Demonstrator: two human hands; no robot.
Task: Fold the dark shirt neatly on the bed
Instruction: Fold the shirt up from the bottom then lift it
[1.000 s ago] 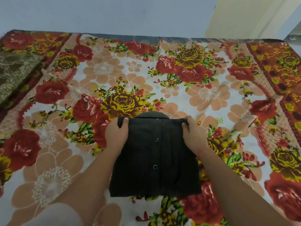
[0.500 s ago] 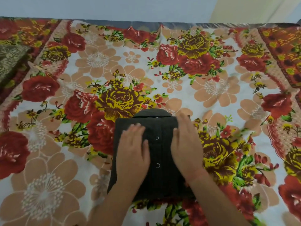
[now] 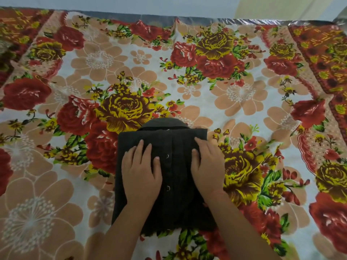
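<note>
Pressing flat on the dark shirt [image 3: 174, 147], your left hand [image 3: 141, 173] lies palm down on the left half of the folded bundle, its fingers [image 3: 139, 149] spread and straight, gripping nothing. Between your hands runs the button placket [image 3: 167, 171], with small metal snaps showing along it. Your right hand [image 3: 207, 167] rests palm down on the right half, just beside the shirt's right edge, fingers extended and together, also holding nothing. The shirt sits folded into a compact rectangle on the bed [image 3: 244, 91], near its front edge and about midway across, collar [image 3: 165, 123] pointing away from you. It lies on a floral bedsheet [image 3: 75, 59] of red, yellow and peach blooms.
</note>
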